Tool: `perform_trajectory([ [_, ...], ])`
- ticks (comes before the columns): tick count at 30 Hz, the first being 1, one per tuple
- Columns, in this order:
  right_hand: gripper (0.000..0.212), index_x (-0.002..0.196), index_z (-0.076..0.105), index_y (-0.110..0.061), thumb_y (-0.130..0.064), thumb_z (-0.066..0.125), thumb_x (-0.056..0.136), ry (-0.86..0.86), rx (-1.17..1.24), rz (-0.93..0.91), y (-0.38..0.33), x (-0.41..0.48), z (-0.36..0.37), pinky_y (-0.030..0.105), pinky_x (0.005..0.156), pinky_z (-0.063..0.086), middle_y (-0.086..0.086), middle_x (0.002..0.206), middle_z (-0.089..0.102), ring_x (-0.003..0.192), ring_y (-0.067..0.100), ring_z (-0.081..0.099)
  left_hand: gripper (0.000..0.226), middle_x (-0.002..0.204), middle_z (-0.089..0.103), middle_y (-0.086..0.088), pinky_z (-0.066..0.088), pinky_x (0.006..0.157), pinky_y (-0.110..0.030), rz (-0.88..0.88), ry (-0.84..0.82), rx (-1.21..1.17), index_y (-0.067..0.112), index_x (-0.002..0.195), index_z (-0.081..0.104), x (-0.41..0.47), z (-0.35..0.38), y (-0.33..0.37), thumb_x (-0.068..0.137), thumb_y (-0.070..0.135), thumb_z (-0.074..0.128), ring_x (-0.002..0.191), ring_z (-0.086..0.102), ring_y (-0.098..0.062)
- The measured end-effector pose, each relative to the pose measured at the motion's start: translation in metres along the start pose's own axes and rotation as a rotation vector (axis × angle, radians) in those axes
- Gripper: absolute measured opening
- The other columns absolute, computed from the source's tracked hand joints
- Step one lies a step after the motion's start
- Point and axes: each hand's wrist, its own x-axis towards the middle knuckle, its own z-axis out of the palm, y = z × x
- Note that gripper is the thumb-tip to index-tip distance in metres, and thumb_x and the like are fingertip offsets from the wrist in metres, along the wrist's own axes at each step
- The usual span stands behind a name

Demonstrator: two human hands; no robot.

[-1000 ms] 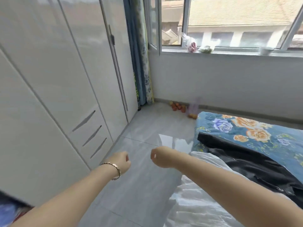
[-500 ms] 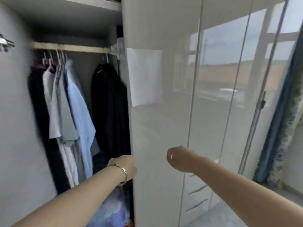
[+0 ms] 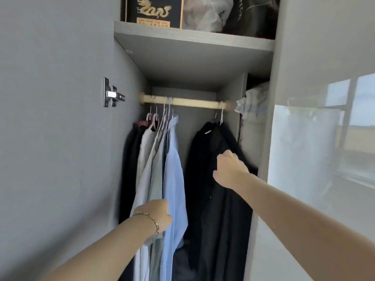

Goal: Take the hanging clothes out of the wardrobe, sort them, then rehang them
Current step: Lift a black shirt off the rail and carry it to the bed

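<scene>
Noting: left hand (image 3: 160,214) at the blue shirt (image 3: 174,179), right hand (image 3: 230,169) at the black coat (image 3: 213,209); both hang from the rail (image 3: 192,102) above my fingers, whose grip I cannot tell.

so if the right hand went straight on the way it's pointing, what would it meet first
Most likely the black coat hanging at the right end of the rail; the right hand looks close to its front, though depth is unclear.
</scene>
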Motion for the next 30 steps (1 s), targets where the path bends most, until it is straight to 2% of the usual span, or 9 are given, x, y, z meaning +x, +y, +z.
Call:
perform_trajectory([
  [4,0.046,0.132,0.037,-0.004,-0.020,0.052,0.092,0.018,0.033,0.174,0.013,0.085,0.007,0.037,0.103,0.037,0.014,0.137,0.033,0.129,0.029,0.035,0.009,0.089,0.051,0.006,0.041,0.074,-0.025,-0.031,-0.028,-0.022,0.023,0.084,0.044,0.047,0.007,0.002,0.091,0.022,0.039,0.083,0.049,-0.017],
  [7,0.047,0.132,0.037,-0.002,-0.014,0.053,0.089,0.016,0.057,0.208,0.028,0.131,0.020,0.037,0.100,0.041,0.015,0.137,0.039,0.128,0.030,0.041,0.007,0.086,0.049,0.006,0.039,0.065,-0.023,-0.055,-0.066,-0.048,0.022,0.091,0.045,0.073,0.021,0.009,0.091,0.021,0.039,0.081,0.050,-0.019],
  [11,0.039,0.123,0.050,0.004,-0.023,0.049,0.095,-0.024,0.419,0.275,0.036,0.178,0.033,0.033,0.085,0.046,0.019,0.126,0.056,0.115,0.035,0.055,0.009,0.090,0.050,0.001,0.039,0.067,-0.022,-0.098,-0.110,-0.086,0.020,0.090,0.045,0.101,0.027,0.011,0.092,0.018,0.037,0.078,0.049,-0.021],
  [14,0.046,0.125,0.051,0.007,-0.030,0.040,0.100,0.023,0.641,0.266,0.026,0.199,0.029,0.033,0.093,0.043,0.022,0.129,0.055,0.120,0.036,0.051,0.010,0.086,0.052,-0.001,0.040,0.066,-0.022,-0.119,-0.118,-0.123,0.019,0.089,0.047,0.115,0.023,0.008,0.091,0.017,0.038,0.076,0.049,-0.021],
  [17,0.047,0.129,0.048,0.005,-0.031,0.036,0.101,0.101,0.763,0.287,0.011,0.207,0.021,0.034,0.096,0.041,0.019,0.134,0.052,0.124,0.034,0.049,0.008,0.087,0.054,0.000,0.042,0.070,-0.023,-0.142,-0.113,-0.107,0.019,0.088,0.048,0.123,0.020,0.004,0.090,0.019,0.040,0.078,0.052,-0.021],
  [23,0.045,0.133,0.046,0.001,-0.029,0.040,0.100,0.176,0.767,0.235,-0.007,0.198,-0.012,0.033,0.097,0.041,0.017,0.136,0.051,0.125,0.033,0.048,0.011,0.083,0.054,-0.001,0.042,0.067,-0.022,-0.147,-0.121,-0.073,0.019,0.085,0.048,0.119,0.014,0.000,0.091,0.020,0.039,0.073,0.052,-0.021],
  [26,0.040,0.120,0.054,0.004,-0.028,0.042,0.099,0.161,0.678,0.191,-0.003,0.176,-0.018,0.028,0.079,0.040,0.018,0.125,0.058,0.117,0.033,0.054,0.010,0.077,0.050,0.003,0.039,0.067,-0.022,-0.115,-0.083,-0.034,0.019,0.086,0.047,0.110,0.007,0.001,0.092,0.021,0.039,0.075,0.051,-0.020],
  [28,0.034,0.097,0.059,0.002,-0.029,0.043,0.098,0.135,0.642,0.157,0.001,0.155,-0.015,0.026,0.070,0.036,0.016,0.104,0.063,0.109,0.034,0.058,0.010,0.078,0.051,0.004,0.039,0.068,-0.022,-0.100,-0.057,-0.019,0.020,0.088,0.047,0.101,0.003,0.003,0.093,0.023,0.039,0.078,0.051,-0.019],
  [30,0.032,0.081,0.053,-0.003,-0.029,0.044,0.097,0.106,0.640,0.141,0.006,0.131,-0.012,0.025,0.067,0.035,0.013,0.089,0.062,0.100,0.034,0.060,0.011,0.080,0.053,0.004,0.041,0.070,-0.023,-0.101,-0.050,-0.021,0.019,0.085,0.047,0.092,0.002,0.005,0.093,0.023,0.039,0.080,0.054,-0.019],
])
